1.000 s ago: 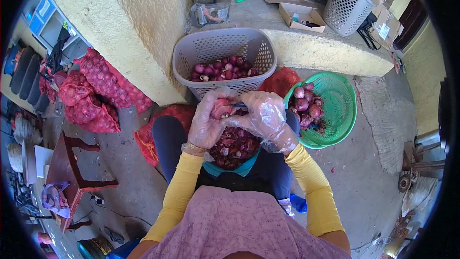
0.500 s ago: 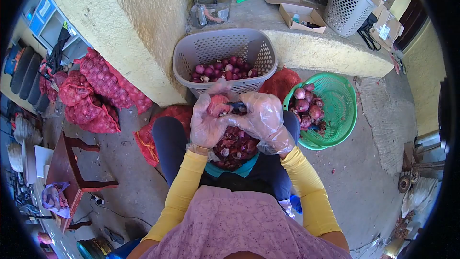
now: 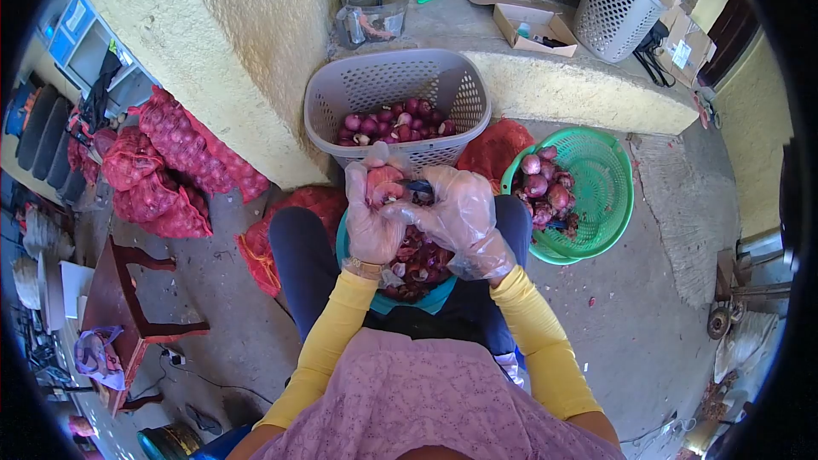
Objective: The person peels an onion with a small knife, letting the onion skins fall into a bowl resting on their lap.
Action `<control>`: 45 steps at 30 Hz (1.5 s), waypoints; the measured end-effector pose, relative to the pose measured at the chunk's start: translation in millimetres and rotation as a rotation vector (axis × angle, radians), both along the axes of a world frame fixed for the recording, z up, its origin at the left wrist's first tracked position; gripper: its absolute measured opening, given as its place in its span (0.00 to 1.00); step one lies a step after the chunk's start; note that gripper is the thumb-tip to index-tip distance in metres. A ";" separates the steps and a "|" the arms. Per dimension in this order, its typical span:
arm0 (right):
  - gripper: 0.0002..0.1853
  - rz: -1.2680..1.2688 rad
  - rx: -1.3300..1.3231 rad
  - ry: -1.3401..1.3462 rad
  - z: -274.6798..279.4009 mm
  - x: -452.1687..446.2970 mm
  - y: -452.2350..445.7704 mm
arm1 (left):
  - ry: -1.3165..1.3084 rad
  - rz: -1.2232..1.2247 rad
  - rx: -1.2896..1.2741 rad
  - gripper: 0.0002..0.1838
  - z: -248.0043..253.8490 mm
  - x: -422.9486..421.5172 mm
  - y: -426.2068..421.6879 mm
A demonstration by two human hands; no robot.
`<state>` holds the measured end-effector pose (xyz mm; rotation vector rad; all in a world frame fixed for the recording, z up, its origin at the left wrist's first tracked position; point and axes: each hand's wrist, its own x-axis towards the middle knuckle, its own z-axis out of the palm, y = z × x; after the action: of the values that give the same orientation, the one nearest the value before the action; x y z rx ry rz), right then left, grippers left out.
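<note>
My left hand [image 3: 373, 221], in a clear plastic glove, is closed around a partly peeled red onion [image 3: 385, 184]. My right hand [image 3: 464, 217], gloved the same way, grips a small dark-handled knife [image 3: 419, 191] against the onion's right side; its blade cannot be made out. Below both hands, a teal basin [image 3: 436, 299] between my knees holds onion skins [image 3: 422, 266]. Beyond them stands a grey perforated basket [image 3: 345, 83] with peeled red onions [image 3: 396, 123] in it. To the right, a green colander [image 3: 615, 196] holds unpeeled onions [image 3: 545, 183].
Red mesh sacks of onions [image 3: 183, 149] lie by the pillar at left. A wooden table [image 3: 128, 324] on its side is at the lower left. An open cardboard box [image 3: 537, 30] and a white laundry basket [image 3: 615, 13] rest on the raised ledge.
Both hands have shifted slightly, with the onion and knife still held together. More of the teal basin's rim now shows. The baskets stay in place.
</note>
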<state>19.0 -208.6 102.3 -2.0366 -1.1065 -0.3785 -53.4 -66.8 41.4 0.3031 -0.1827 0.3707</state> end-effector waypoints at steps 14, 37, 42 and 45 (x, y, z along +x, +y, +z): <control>0.30 -0.019 -0.058 0.062 0.6 -8.1 -5.0 | 0.220 -0.013 0.325 0.19 23.3 -15.0 19.4; 0.30 -0.045 0.046 0.207 -5.9 -16.3 3.6 | 0.082 0.077 0.185 0.19 3.9 -0.4 -2.1; 0.23 -0.083 0.096 0.323 -11.5 -24.3 8.1 | 0.134 0.252 0.142 0.18 19.2 1.0 -12.3; 0.26 -0.097 0.066 0.312 -12.0 -25.5 9.2 | 0.082 0.263 0.174 0.19 17.8 1.1 -9.1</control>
<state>-6.5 -199.4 90.3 -2.0122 -0.7981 -0.1353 -52.3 -75.9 59.2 0.5161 -0.0942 0.6028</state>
